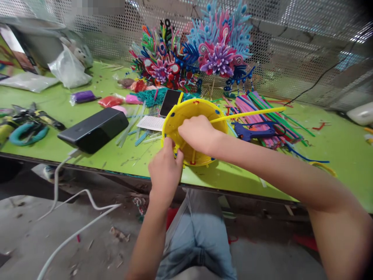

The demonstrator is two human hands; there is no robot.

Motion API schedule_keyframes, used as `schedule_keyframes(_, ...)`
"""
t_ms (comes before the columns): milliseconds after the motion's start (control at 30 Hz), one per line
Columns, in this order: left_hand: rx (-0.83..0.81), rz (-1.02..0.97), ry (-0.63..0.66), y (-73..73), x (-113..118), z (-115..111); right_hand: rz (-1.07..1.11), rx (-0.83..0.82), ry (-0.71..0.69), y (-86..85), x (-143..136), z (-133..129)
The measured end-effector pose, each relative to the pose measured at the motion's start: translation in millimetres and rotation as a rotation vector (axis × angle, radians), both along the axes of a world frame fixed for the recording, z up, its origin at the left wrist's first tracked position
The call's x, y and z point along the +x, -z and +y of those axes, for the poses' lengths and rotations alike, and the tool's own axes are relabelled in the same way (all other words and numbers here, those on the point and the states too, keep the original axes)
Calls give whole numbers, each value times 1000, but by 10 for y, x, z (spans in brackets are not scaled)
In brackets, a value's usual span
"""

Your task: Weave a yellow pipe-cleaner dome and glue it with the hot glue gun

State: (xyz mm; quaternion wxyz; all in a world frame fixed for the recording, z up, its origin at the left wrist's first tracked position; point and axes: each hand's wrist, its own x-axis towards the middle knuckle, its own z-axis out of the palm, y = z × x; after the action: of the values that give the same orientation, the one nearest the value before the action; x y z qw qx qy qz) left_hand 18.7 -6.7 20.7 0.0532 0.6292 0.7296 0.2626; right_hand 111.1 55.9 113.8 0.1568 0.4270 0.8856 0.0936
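A round yellow bowl-shaped shell [196, 102], open side towards me, rests near the table's front edge. Blue and red spots dot its rim, and thin yellow strips run along its inner wall. My left hand [165, 168] pinches the near left part of the rim between thumb and fingers. Inside the shell is my right hand [198, 132], closed, its fingertips mostly hidden. A long yellow pipe cleaner [250, 114] reaches from this hand out over the right rim.
Behind the shell lie a phone [170, 102] and a white patterned card [151, 123]. At right, a blue glue gun [253, 130] lies on bundled pipe cleaners [247, 103]. A black power bank [94, 130] with a white cable, pliers [27, 114] and colourful flower pieces [220, 58] surround the work.
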Motion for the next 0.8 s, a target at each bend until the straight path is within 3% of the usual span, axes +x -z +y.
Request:
schedule_keyframes(367, 3, 15, 31, 23, -11, -5, 14, 19, 57, 130, -64, 127)
schedule_keyframes(800, 28, 62, 69, 40, 5, -9, -8, 41, 75, 155, -113, 149)
